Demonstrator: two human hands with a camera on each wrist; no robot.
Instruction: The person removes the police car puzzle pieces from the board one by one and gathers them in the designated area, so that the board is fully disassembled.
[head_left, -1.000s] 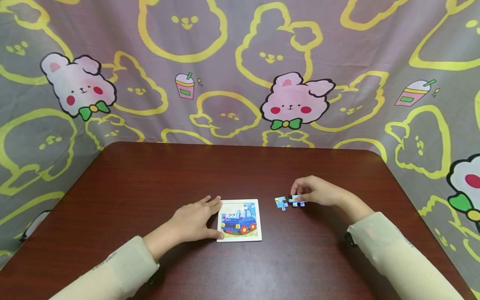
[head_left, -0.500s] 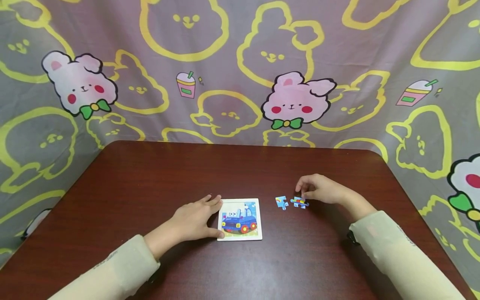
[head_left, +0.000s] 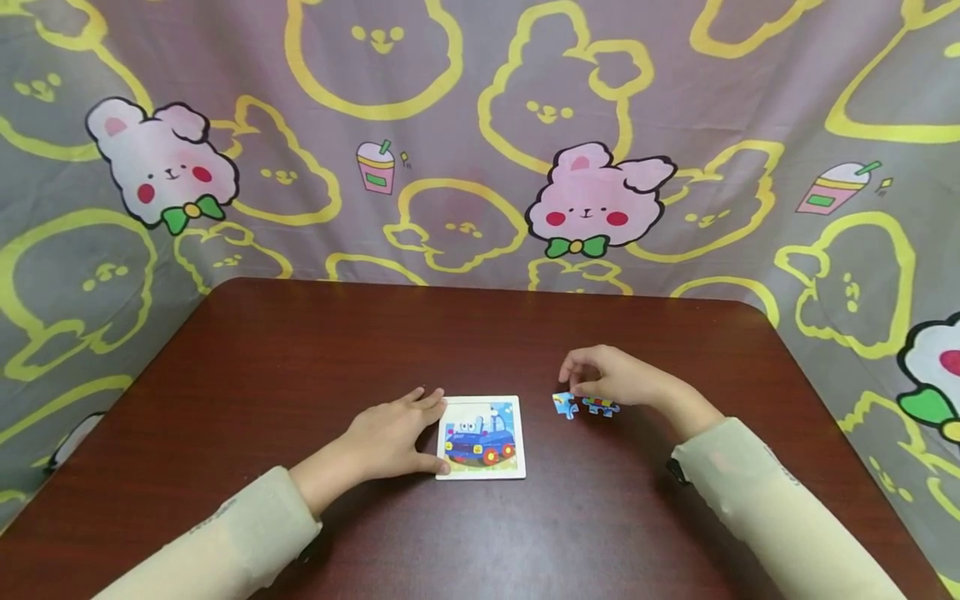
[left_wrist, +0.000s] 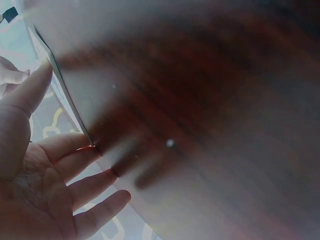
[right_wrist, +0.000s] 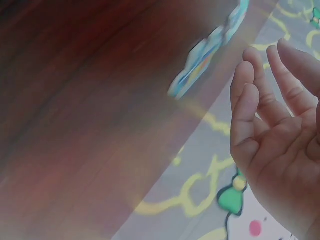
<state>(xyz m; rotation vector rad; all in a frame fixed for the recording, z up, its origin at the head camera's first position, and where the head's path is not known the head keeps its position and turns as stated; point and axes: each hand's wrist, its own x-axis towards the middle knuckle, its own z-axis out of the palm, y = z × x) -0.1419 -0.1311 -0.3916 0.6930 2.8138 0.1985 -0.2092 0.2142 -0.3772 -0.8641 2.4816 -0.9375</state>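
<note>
Fingers spread and extended, the left hand (head_left: 386, 437) touches the puzzle (head_left: 480, 440) on the worktop (head_left: 337, 350). The right hand (head_left: 618, 375), fingers loosely bent, seemingly grasping nothing, hovers by the left piece (head_left: 563, 406), beside the right piece (head_left: 601, 408); an edge pinch would suit best.

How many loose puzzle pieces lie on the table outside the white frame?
2. Both are right of the white frame: the nearer piece by the right hand's fingertips, the farther piece just beside it. The hand might hide another.
</note>
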